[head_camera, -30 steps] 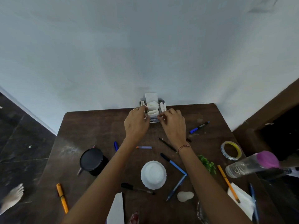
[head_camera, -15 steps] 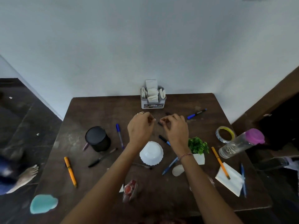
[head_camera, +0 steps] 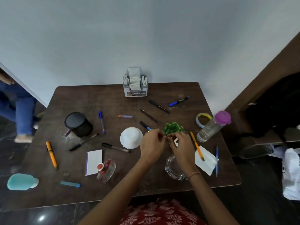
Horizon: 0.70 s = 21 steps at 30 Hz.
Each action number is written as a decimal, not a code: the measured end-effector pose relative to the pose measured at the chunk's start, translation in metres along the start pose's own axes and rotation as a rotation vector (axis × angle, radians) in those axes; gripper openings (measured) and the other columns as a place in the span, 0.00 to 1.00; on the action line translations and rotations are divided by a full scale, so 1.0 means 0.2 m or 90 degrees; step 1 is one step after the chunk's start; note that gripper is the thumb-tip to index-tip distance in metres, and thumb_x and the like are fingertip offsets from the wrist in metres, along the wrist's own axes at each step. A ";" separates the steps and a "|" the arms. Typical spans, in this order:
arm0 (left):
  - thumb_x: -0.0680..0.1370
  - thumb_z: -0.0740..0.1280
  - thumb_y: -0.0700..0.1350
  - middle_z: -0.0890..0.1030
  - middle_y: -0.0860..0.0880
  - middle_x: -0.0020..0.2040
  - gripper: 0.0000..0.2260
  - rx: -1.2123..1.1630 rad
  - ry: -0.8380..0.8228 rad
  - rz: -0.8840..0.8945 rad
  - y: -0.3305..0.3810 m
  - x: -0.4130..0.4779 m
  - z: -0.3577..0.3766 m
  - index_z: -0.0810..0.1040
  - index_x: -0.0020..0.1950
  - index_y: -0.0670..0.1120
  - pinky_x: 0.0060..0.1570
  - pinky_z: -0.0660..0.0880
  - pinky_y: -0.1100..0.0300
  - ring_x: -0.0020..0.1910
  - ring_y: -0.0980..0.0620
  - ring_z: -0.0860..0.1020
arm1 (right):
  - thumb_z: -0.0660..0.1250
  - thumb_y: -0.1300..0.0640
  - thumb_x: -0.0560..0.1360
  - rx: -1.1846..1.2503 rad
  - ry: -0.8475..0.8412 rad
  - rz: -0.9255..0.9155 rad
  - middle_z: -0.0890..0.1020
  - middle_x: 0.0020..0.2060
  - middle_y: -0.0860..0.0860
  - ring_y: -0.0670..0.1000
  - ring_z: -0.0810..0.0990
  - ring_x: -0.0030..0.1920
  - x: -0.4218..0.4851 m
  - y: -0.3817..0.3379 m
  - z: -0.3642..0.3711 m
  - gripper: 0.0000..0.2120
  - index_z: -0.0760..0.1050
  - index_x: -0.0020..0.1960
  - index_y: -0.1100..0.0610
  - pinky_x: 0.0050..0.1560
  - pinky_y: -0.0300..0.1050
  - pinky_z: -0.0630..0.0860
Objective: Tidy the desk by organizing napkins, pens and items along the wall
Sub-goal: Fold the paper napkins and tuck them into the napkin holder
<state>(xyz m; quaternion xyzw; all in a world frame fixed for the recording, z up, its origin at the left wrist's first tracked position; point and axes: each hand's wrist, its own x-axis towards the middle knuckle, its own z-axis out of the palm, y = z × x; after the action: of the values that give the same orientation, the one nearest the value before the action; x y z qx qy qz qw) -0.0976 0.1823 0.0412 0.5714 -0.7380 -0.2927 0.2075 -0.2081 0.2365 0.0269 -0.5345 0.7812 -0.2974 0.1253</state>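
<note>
**Little plant in both hands, wall spot dead ahead**

Got both hands bunched on the little plant, right of centre on the desk, just beyond the glass dish. Right hand curled round the white pot, a sliver of pot showing between thumb and fingers. Left hand narrow, fingertips gathered at the rim under the leaves; can't tell between a real pinch and a plain touch.

Key bit for the next move, judging by the task: the wall straight ahead of the hands, away from the body, well apart from the pot. Napkin holder already parked against it, ahead and a bit to the left. So probably a lift and a forward carry to a spot beside the holder. Upright pot, so no long axis to fuss over; just keep it vertical. Both hands right at the pot, right one with the fuller wrap, so guessing that one for the carry.

Worth watching en route: black pen and blue marker lying diagonal between pot and wall. Bottle and tape roll just off to the right, upturned white bowl just left of the left hand. Loose napkin with an orange pen across it near the right wrist, not yet sorted.
</note>
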 end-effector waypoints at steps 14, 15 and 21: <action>0.78 0.63 0.45 0.82 0.46 0.51 0.09 0.068 -0.233 -0.011 0.18 -0.17 0.56 0.80 0.53 0.45 0.48 0.75 0.55 0.52 0.47 0.79 | 0.67 0.52 0.75 -0.195 -0.085 0.159 0.78 0.54 0.47 0.49 0.72 0.57 -0.30 0.74 -0.17 0.11 0.77 0.57 0.49 0.52 0.43 0.73; 0.78 0.63 0.45 0.82 0.46 0.51 0.09 0.086 -0.246 -0.002 0.18 -0.18 0.59 0.80 0.52 0.44 0.48 0.75 0.55 0.52 0.46 0.79 | 0.67 0.51 0.74 -0.222 -0.104 0.155 0.78 0.54 0.47 0.49 0.71 0.58 -0.31 0.77 -0.17 0.13 0.77 0.58 0.48 0.53 0.43 0.73; 0.79 0.60 0.43 0.79 0.43 0.55 0.09 0.202 -0.281 0.055 0.25 -0.19 0.73 0.77 0.53 0.42 0.49 0.74 0.52 0.55 0.43 0.77 | 0.66 0.49 0.74 -0.357 -0.183 0.086 0.74 0.61 0.49 0.51 0.69 0.62 -0.32 0.86 -0.18 0.18 0.74 0.64 0.49 0.57 0.45 0.71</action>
<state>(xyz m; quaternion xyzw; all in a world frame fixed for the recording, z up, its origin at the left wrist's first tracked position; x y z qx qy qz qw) -0.2166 0.2564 -0.0329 0.4874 -0.8257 -0.2816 -0.0380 -0.3314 0.3502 -0.0545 -0.5312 0.8410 0.0171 0.1013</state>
